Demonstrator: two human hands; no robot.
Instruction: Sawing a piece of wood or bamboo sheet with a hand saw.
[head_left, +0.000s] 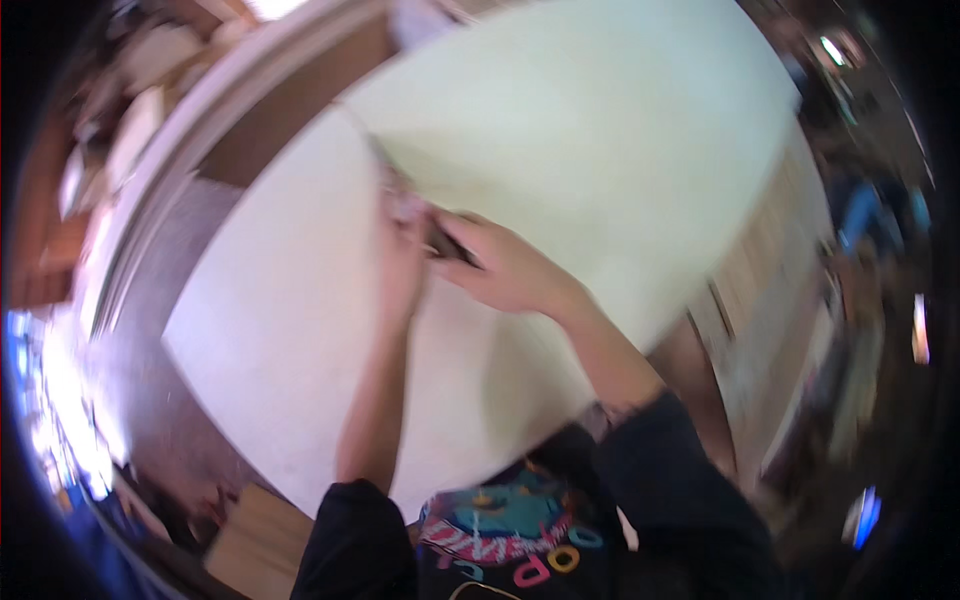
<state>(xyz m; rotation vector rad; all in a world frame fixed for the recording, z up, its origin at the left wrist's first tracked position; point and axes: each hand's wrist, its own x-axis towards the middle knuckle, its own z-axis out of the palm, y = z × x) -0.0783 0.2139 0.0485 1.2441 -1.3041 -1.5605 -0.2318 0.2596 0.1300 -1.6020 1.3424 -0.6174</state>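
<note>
A large pale sheet (580, 130) spreads across the work surface beneath both my hands. My right hand (510, 265) is closed around a dark-handled tool (452, 246); blur hides its exact kind. Close against its front end is my left hand (402, 250), fingers drawn together, though motion smears what they grip. Beyond the fingers a thin dark, blade-like strip (380, 152) points up and left over the sheet. From there a fine line runs toward the sheet's far left edge; I cannot tell whether it is a cut or a fold.
A brown work surface (185, 255) shows past the sheet's left side, bordered by a pale raised rail (150, 190). Wooden boards (760, 270) lie at the right. A brown cardboard-like piece (260, 545) is at lower left. Blurred clutter (870, 215) fills the far right.
</note>
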